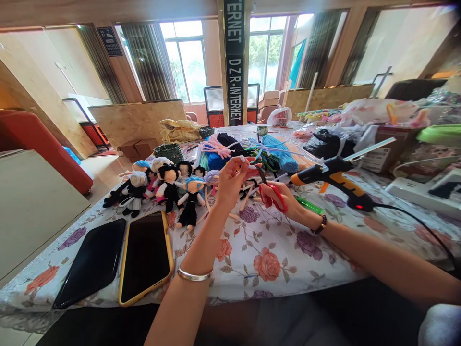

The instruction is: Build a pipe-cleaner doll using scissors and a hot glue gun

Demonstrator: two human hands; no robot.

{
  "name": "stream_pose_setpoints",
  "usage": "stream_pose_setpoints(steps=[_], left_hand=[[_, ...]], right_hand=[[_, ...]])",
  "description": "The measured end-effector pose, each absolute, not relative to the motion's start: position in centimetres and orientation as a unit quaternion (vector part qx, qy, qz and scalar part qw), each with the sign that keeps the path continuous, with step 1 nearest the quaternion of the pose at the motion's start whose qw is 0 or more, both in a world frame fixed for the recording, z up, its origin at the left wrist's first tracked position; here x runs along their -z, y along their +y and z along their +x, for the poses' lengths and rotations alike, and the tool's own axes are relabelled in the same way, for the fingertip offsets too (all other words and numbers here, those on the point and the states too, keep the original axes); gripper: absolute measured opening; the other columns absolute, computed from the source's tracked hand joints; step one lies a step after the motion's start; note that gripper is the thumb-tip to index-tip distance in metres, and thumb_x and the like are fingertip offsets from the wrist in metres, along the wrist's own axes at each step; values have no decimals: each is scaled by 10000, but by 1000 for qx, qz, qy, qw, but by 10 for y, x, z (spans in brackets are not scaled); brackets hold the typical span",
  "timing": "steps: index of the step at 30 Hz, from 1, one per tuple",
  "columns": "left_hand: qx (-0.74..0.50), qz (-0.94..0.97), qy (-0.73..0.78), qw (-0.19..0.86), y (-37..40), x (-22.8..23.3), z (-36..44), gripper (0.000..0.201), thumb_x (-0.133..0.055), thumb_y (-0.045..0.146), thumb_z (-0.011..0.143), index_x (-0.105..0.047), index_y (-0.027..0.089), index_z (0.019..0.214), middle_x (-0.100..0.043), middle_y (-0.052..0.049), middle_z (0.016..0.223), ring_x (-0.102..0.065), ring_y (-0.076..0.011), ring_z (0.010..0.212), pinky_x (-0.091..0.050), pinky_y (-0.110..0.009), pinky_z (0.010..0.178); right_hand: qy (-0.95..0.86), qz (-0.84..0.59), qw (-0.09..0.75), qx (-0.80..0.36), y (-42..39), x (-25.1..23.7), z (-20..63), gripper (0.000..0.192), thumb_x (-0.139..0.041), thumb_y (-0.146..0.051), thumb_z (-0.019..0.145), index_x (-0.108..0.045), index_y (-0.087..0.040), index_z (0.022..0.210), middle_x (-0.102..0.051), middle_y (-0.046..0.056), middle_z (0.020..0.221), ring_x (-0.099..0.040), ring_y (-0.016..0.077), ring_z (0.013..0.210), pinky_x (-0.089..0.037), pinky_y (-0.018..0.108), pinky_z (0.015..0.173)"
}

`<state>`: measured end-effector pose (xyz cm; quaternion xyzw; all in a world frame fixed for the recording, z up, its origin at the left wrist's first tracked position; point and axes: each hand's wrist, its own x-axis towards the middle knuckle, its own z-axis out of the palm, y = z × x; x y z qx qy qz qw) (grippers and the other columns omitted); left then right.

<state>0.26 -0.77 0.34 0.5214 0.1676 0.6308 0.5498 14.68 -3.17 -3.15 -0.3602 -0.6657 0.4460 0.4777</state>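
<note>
Holding red-handled metal scissors (272, 194), the right hand (284, 202) has its fingers closed through the loops; blades point up and toward the left hand, long axis tilted from lower right to upper left. Left hand (232, 180) is raised off the table, wrist bent, fingertips pinched shut on a thin pale pipe-cleaner piece (252, 166) just above the scissor tips. Both forearms rise from the near table edge and converge over the floral-print tablecloth (266, 250).

Open room: bare cloth lies below and between the two forearms, out to the near edge.

Left of the left hand: a cluster of small pipe-cleaner dolls with black and white clothing (162, 185), close by. Nearer the edge, left of the left forearm, a yellow-cased phone (146, 257) and a black phone (91, 262) lie flat, side by side.

Right of the right hand: an orange-and-black glue gun (333, 180), nozzle pointing toward the hands, cord trailing right.

Beyond both hands: a heap of coloured pipe cleaners (248, 151).
</note>
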Motion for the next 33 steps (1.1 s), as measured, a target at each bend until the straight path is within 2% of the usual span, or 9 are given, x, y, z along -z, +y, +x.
stream_pose_setpoints(steps=[4,12,23,33], left_hand=[[-606,531,180,564,-5,-5,-6,201,-775,279,629,-613,179,691,-683,-7,960,-678,-154,827,-520,-317,865],[-591,567,206,536,-3,-8,-13,263,-772,386,612,-649,187,733,-680,-4,916,-666,-136,755,-552,-290,773],[-594,592,199,507,-3,-7,-11,251,-726,398,672,-612,185,739,-668,5,903,-662,-125,778,-544,-286,799],[-611,547,208,533,-5,-6,-7,175,-735,297,676,-631,173,744,-679,-9,913,-651,-120,752,-520,-304,826]], right_hand=[[-686,-358,448,-448,-36,24,147,530,-528,-678,748,-412,-201,549,-460,-20,506,-410,95,472,-353,262,500],[-727,-325,417,-438,-44,16,149,549,-463,-685,784,-430,-194,539,-459,-8,521,-417,101,489,-333,273,520],[-704,-357,424,-444,-42,19,147,556,-474,-680,781,-419,-198,508,-454,-11,479,-395,89,443,-312,261,467],[-675,-377,452,-445,-35,26,146,553,-532,-680,738,-403,-200,496,-459,-11,448,-395,87,421,-279,244,413]])
